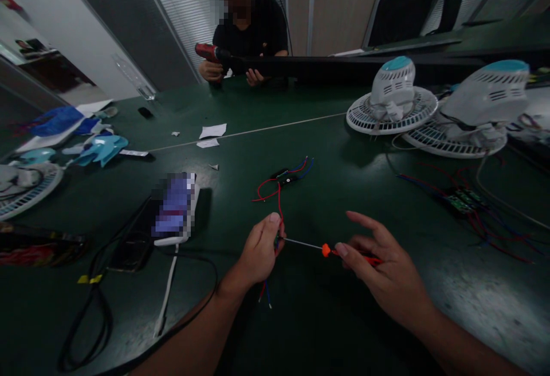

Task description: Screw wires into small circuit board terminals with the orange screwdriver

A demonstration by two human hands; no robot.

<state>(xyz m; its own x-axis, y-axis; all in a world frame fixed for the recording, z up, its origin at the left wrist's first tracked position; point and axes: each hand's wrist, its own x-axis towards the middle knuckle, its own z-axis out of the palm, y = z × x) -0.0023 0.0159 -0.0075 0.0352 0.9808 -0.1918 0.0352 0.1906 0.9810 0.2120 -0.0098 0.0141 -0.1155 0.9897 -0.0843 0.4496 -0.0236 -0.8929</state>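
My left hand (259,248) is closed on a small circuit board (277,241), mostly hidden by the fingers. A red wire (280,204) runs up from it, and red and blue wire ends (265,294) hang below the palm. In my right hand (378,258) is a screwdriver (327,249) with an orange handle, pinched by thumb and fingers while the index finger stretches away. Its thin metal shaft points left, the tip meeting the board at my left fingertips. Just beyond lie small dark boards (287,180) with red and blue wires.
White fan heads (392,106) stand at the back right, near several wired green boards (464,199). A phone (175,207) with cables lies left, beside blue fan blades (101,148). Across the table a person (251,26) holds a red power drill (208,52).
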